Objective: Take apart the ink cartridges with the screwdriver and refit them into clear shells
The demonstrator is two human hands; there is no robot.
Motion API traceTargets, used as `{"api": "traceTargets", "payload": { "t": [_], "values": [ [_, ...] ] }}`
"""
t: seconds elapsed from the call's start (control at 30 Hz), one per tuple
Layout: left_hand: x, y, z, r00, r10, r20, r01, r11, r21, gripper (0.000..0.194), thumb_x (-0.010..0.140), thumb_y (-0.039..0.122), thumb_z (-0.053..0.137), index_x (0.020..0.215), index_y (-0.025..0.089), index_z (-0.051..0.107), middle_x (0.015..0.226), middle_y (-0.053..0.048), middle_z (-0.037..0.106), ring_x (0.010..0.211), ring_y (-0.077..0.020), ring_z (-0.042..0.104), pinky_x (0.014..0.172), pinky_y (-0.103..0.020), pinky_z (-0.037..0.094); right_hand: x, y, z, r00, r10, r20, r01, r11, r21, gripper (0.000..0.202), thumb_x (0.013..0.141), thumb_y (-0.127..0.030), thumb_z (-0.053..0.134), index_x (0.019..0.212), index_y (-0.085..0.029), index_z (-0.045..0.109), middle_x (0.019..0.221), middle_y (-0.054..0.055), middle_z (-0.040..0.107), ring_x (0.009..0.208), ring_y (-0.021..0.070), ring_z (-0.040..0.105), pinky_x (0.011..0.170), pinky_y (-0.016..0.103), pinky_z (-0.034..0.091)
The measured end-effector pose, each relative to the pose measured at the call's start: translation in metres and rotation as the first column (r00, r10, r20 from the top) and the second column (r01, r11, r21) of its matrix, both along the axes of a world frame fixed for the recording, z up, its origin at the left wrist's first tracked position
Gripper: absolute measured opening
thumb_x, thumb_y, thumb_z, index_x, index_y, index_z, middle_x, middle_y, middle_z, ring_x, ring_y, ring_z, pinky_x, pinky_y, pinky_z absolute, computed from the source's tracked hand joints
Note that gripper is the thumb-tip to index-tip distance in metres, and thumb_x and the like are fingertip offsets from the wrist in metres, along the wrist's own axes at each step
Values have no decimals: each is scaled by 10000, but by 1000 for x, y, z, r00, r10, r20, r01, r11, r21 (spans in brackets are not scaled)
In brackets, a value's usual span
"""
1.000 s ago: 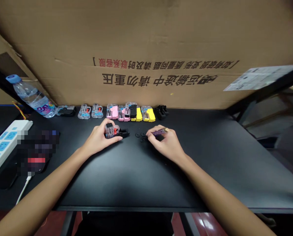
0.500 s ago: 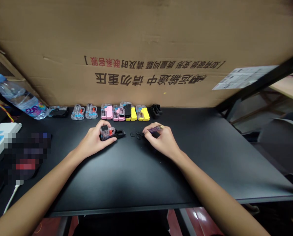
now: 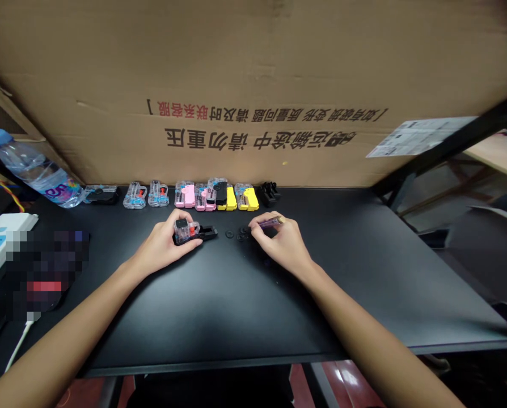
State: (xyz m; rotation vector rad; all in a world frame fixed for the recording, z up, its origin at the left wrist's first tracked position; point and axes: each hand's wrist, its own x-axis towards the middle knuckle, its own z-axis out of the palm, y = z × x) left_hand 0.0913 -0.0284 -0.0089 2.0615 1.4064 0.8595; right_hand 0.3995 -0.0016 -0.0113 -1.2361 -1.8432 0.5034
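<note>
Your left hand grasps clear-and-black plastic device, left of small black rings; right hand pinches slim purplish tool. Device likely light, rigid, slippery: hold solid sides.

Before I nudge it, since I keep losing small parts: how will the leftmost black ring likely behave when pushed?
The leftmost black ring lies flat on the smooth-looking table, so it would probably slide rather than roll. It looks thin and small, so likely light and easily flicked.
</note>
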Motion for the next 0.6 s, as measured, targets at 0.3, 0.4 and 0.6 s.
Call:
{"api": "traceTargets", "payload": {
  "t": [0.3, 0.4, 0.6],
  "values": [
    [0, 0, -4, 1000, -14, -4, 14, 1000, -20, 386, 911, 407, 762, 1170, 260, 517, 878, 32, 721, 610, -129, 619, 632, -249, 475, -8, -6, -4, 990, 134, 46, -133, 990, -43, 136, 961, -292, 672, 899, -239, 782, 882, 54, 792, 875, 249, 713, 813, 397, 588],
    [1, 1, -6, 999, -45, 17, 45, 998, -36, 361, 914, 346, 725, 1172, 259, 488, 865, 32, 717, 603, -124, 606, 597, -239, 451, -2, -3, -8, 998, 64, 12, -64, 997, -32, 151, 965, -304, 677, 886, -229, 782, 894, 62, 786, 864, 249, 729, 829, 406, 594],
    [8, -2, -4, 985, -92, 149, 98, 995, -29, 350, 934, 358, 730, 1199, 237, 535, 1009, -35, 771, 814, -178, 736, 748, -302, 578, -8, -15, 12, 985, 165, 44, -170, 969, 178, 212, 1040, -242, 580, 1065, -272, 788, 1123, 94, 793, 1064, 297, 726, 957, 498, 601]
  ]
}}
